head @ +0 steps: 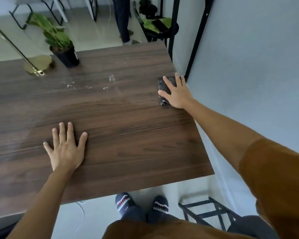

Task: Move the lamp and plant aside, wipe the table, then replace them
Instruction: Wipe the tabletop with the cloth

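A dark wooden table (110, 128) fills the view. At its far left stand a brass lamp (38, 65), with its pole leaning up to the left, and a potted plant (66, 54) in a black pot just right of the lamp's base. My right hand (177, 94) presses flat on a dark folded cloth (163, 90) at the table's far right edge, next to the wall. My left hand (66, 149) lies flat on the near part of the table with fingers spread, holding nothing. Water drops and crumbs (110, 78) lie mid-table.
A grey wall (248, 66) runs along the table's right side, with black metal frame bars (197, 37) against it. Beyond the far edge stand a black chair with a phone (160, 25) on it and a person's legs (123, 19). A black rack (207, 214) sits low right.
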The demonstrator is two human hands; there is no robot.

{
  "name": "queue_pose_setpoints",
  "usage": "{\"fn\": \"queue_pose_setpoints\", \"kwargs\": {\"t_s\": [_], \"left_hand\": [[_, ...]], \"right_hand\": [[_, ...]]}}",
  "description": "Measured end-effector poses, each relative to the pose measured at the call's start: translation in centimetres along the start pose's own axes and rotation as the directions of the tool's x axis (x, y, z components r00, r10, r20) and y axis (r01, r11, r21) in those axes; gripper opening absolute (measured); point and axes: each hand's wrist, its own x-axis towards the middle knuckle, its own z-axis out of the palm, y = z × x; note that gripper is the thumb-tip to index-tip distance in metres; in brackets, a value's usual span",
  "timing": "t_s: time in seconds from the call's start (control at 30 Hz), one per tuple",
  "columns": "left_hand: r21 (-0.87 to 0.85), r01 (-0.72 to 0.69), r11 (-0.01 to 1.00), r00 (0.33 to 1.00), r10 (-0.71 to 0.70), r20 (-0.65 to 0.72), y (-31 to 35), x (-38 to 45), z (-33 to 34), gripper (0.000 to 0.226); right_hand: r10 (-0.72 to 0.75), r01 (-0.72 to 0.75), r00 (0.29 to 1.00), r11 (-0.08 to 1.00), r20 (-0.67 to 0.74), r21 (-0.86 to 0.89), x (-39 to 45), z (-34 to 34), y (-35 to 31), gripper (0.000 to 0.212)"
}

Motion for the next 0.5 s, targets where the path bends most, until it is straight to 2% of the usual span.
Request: {"fn": "queue_pose_setpoints", "kwargs": {"t_s": [0.13,0.33,0.4,0.5], "left_hand": [[-0.002,0.004,1.000,1.000,-0.004,0.021,-0.1,0.0,-0.3,0.074],[-0.041,-0.040,0.998,0.999,0.041,0.013,0.6,3.2,-1.2,0.078],[-0.088,-0.045,0.995,0.999,0.046,0.000,1.2,5.8,-1.7,0.081],[-0.092,-0.039,0.995,0.999,0.039,-0.005,1.7,8.8,-1.5,0.083]], "right_hand": [[0.014,-0.014,0.999,1.000,-0.030,-0.024,0.4,0.3,-0.5,0.078],[-0.039,0.026,0.995,0.991,-0.096,-0.130,-14.9,4.9,-0.3,0.077],[-0.024,0.015,0.998,0.987,-0.057,-0.158,-18.4,5.5,-0.5,0.083],[-0.011,0.006,1.000,0.982,-0.023,-0.186,-17.8,4.8,-0.2,0.103]]}}
